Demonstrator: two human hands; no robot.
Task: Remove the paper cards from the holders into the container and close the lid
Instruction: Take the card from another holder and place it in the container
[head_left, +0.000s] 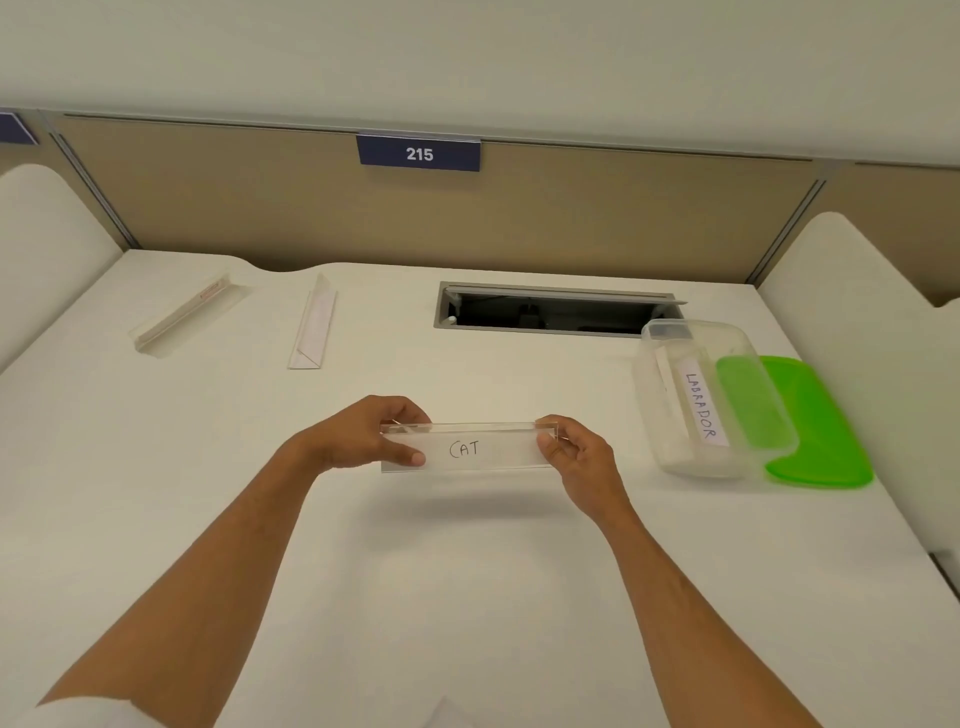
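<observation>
left hand (358, 441), right hand (576, 457) gripping cat card holder (470, 448) ends

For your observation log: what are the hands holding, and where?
Both hold the clear acrylic holder with the CAT card: left hand at its left end, right hand at its right.

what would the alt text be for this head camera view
Both hands, left and right, hold a clear acrylic card holder with a white "CAT" paper card above a white desk. To the right, a clear plastic container holds a "LABRADOR" card, its green lid alongside.
</observation>
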